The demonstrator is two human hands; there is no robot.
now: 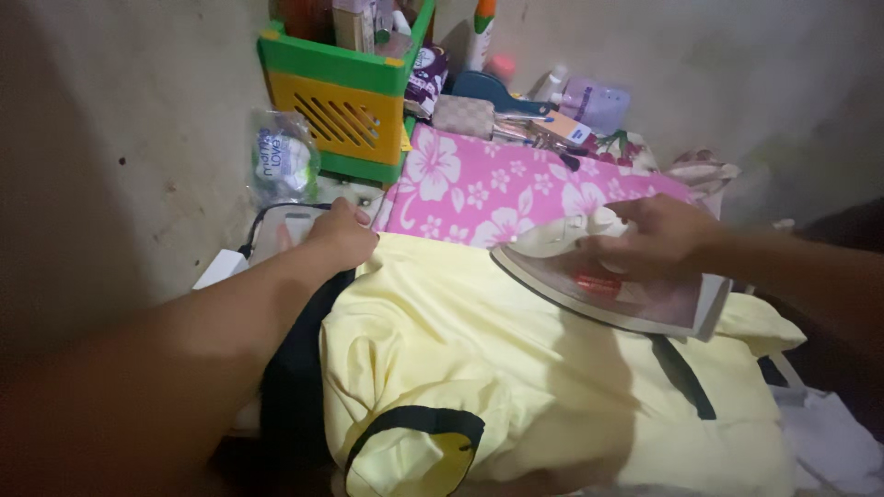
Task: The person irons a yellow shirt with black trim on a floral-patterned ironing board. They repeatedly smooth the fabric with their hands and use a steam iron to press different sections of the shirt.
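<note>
Soft pale-yellow shirt with black trim lies creased at six o'clock. Right hand closes its grip on the wedge-shaped iron, three o'clock; left hand pinches the shirt's edge, grip closed.

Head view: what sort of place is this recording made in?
Most likely a room in a home, with ironing done on a low surface by the wall. A clothes iron is held over a pale yellow garment on a pink floral cloth, beside a green and yellow plastic basket of household items.
</note>
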